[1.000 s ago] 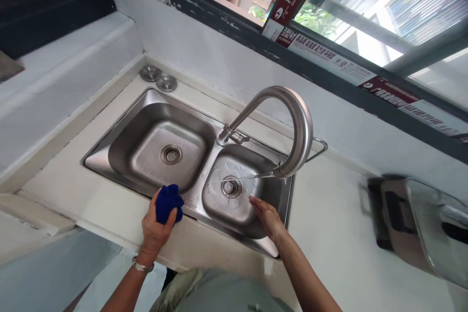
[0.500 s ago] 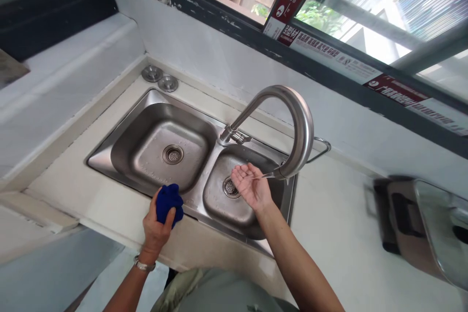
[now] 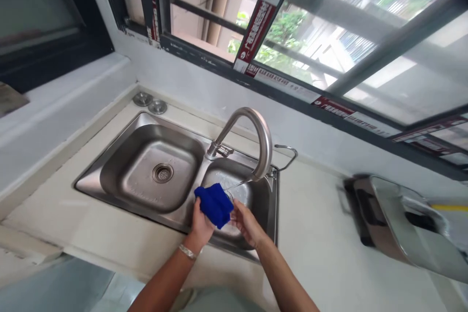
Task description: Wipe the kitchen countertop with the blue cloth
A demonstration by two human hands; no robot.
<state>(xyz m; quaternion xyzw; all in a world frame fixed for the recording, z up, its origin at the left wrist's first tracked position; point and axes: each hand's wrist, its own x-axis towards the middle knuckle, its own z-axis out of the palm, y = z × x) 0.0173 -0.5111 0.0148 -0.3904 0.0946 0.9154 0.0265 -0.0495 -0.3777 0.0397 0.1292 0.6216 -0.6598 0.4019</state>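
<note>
My left hand (image 3: 203,224) is closed round a folded blue cloth (image 3: 215,204), which it holds over the front of the right sink basin (image 3: 261,202). My right hand (image 3: 248,224) is at the cloth's right edge, its fingers curved and slightly apart; whether they touch the cloth is hard to tell. The arched faucet (image 3: 266,144) stands behind the basins, and a thin stream of water runs from its spout leftward toward the cloth. The cloth and my hands partly hide the right drain.
The left basin (image 3: 135,175) has a drain (image 3: 163,172) in its middle. Two metal strainers (image 3: 149,102) sit at the back left corner. A metal bar (image 3: 290,153) stands behind the faucet. On the right counter is a glass-lidded appliance (image 3: 383,219). A window runs above.
My left hand has brought the blue cloth rightward over the right basin, near the water. My right hand, palm up under the stream before, has turned toward the cloth. The view has shifted.
</note>
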